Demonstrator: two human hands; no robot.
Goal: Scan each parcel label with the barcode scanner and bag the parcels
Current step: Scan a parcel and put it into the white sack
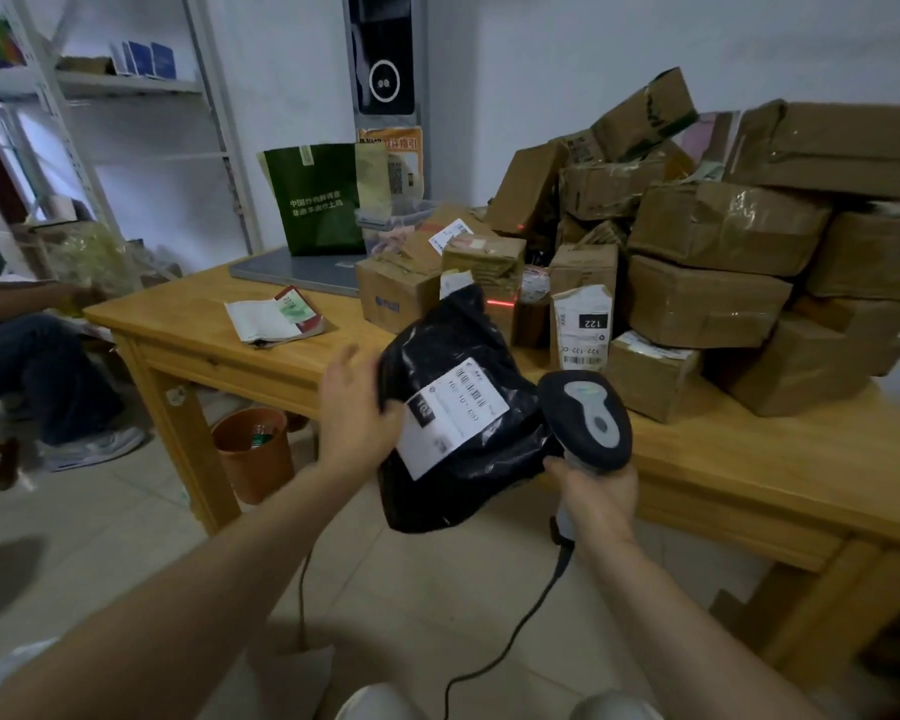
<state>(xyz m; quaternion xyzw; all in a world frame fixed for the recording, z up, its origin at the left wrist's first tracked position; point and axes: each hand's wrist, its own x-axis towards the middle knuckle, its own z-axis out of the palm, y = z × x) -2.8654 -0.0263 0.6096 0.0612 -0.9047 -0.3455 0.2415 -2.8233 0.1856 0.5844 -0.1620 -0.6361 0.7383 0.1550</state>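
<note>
Item: black plastic parcel (453, 433), soft mailer bag, held in the air over the near edge of the tabletop (749, 459), in front of the person. White label (455, 415) on the face turned up toward the head camera; its long axis runs from lower left to upper right, print blurred. Left hand (357, 407) grips the parcel at its left edge, thumb on the front and fingers going behind. Barcode scanner (585, 420), dark head with grey top panel, sits just right of the label, against the parcel's right side. The right hand (596, 493) is closed round its handle below, and the cable (515, 641) trails toward the floor. The scanner's head appears aimed away from the person: a red scan line (500, 302) falls on the cartons beyond, not on the label. Judged step: label not yet under the beam. The right hand is the nearer one, and the beam would need to swing left and down across the label, or the parcel tilt to meet it. Beyond: white parcel marked 122 (583, 324) standing on the tabletop; heap of taped cardboard boxes (707, 252) behind and right. Green bag (323, 200) upright at the far left of the tabletop, possibly the bagging destination. Booklet (276, 317) near the left edge. Orange bin (253, 452) on the floor beneath.
</note>
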